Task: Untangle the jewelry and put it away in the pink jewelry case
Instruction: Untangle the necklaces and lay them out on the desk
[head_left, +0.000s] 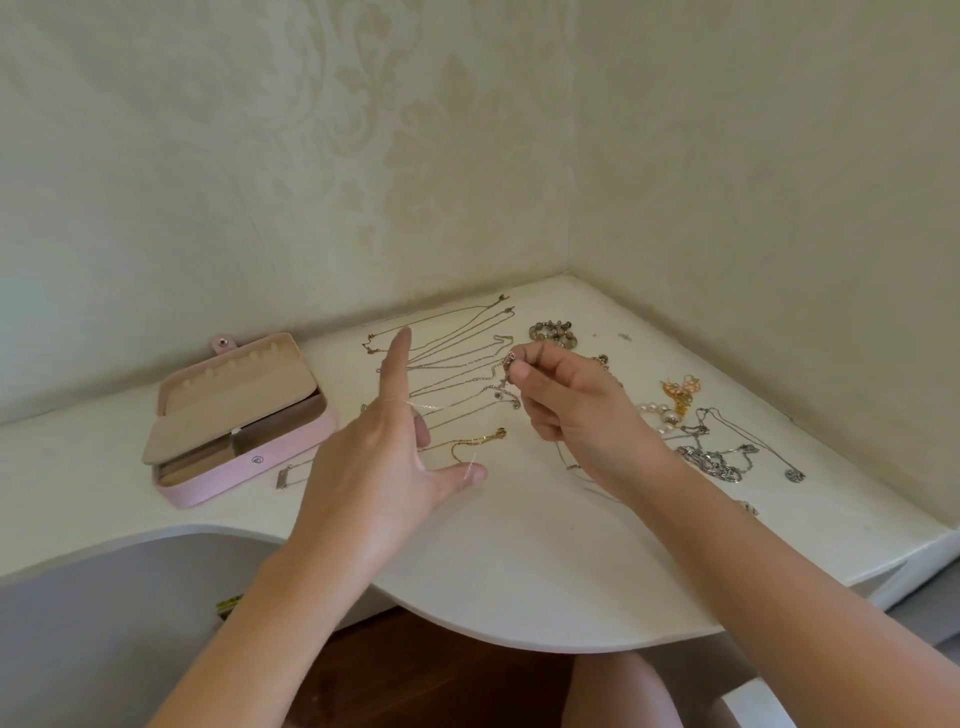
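Note:
The pink jewelry case (291, 457) lies open at the left of the white table, its beige insert flap raised. Several thin chains (457, 358) are laid out in rows at the table's middle. My right hand (571, 410) pinches the clasp end of a thin chain above those rows. My left hand (384, 441) is spread wide, fingers apart; that fine chain runs across its index finger and thumb. A gold chain (475, 440) lies just beyond my left thumb. A tangled silver pile (714, 460) sits right of my right wrist.
A beaded bracelet (553, 332), a pearl piece (662, 413) and gold earrings (680, 389) lie at the back right. A bar necklace (284, 477) rests beside the case. Wallpapered walls meet in a corner behind. The table's curved front edge (467, 631) is close to me.

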